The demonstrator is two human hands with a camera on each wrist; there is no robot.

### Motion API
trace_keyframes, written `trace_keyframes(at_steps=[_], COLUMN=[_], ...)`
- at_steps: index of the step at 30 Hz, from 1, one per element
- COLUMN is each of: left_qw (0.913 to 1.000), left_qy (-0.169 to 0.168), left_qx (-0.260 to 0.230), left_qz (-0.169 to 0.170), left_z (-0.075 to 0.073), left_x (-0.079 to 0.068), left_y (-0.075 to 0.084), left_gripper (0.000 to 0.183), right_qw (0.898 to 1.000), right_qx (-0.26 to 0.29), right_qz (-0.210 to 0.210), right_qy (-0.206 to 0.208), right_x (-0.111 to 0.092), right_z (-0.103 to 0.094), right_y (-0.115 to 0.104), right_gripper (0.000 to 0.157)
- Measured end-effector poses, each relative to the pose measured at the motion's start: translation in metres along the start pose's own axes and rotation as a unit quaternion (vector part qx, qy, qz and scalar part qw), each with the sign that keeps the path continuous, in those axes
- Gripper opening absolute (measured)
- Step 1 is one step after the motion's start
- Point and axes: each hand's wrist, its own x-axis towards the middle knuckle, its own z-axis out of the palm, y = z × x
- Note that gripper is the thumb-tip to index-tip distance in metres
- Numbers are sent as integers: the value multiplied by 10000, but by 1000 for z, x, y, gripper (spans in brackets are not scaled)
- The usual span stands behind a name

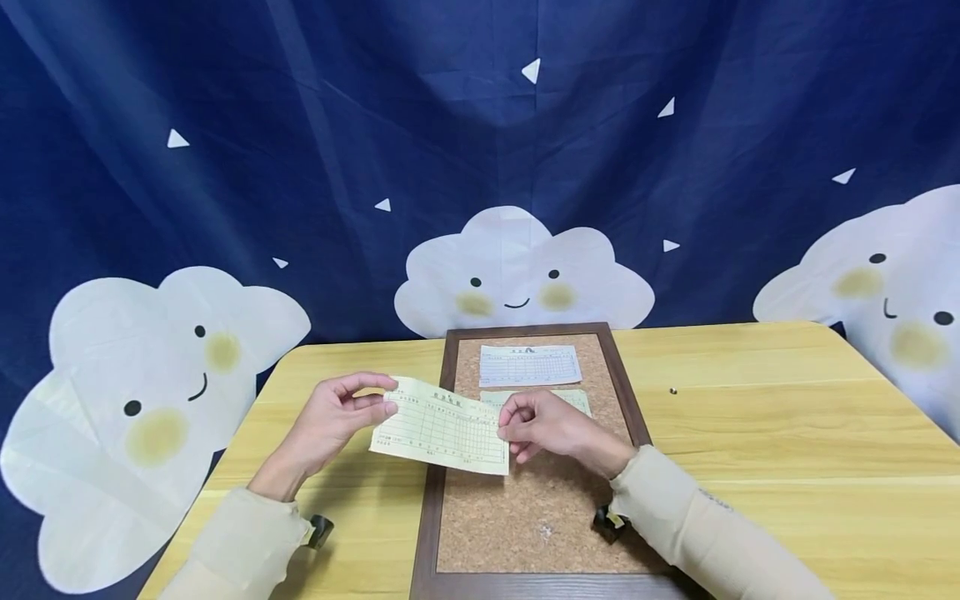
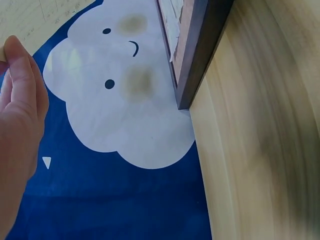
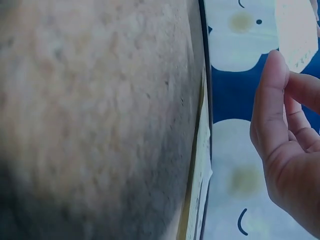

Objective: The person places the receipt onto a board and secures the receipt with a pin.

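Note:
A pale yellow printed form (image 1: 442, 433) is stretched between both hands, tilted above the left side of a cork board (image 1: 517, 525). My left hand (image 1: 326, 425) pinches its upper left corner between thumb and fingers. At the right edge, my right hand (image 1: 555, 427) pinches the paper with thumb and forefinger. On the board's upper part lies a whitish printed form (image 1: 528, 367). Below it is a pale green form (image 1: 576, 400), partly hidden by the held paper and my right hand. The right wrist view shows the right hand (image 3: 290, 135) pinching the sheet (image 3: 297, 40).
The board has a dark brown wooden frame (image 1: 626, 379) and lies on a wood-grain table (image 1: 765, 450). A tiny dark metallic piece (image 1: 672, 391) lies right of the board, too small to identify. A navy curtain (image 1: 450, 125) with cloud faces hangs behind.

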Motion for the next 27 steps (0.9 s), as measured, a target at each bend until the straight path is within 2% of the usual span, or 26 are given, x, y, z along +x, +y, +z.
trace_keyframes(at_steps=[4, 7, 18, 27], left_qw=[9987, 9975, 9959, 9932], left_qy=[116, 217, 248, 324], left_qx=[492, 665, 863, 1119], left_qz=[8, -46, -71, -76], left_z=[0, 0, 4, 13], left_x=[0, 1, 2, 2], left_y=[-1, -2, -8, -9], left_gripper=[26, 28, 29, 26], right_qw=[10000, 9999, 9996, 9992], right_qx=[-12, -5, -61, -126], right_qz=[-50, -63, -267, -383], right_qy=[50, 82, 35, -16], right_x=[-2, -4, -14, -18], right_z=[-3, -6, -17, -26], right_y=[0, 0, -2, 0], right_gripper=[5, 5, 12, 6])
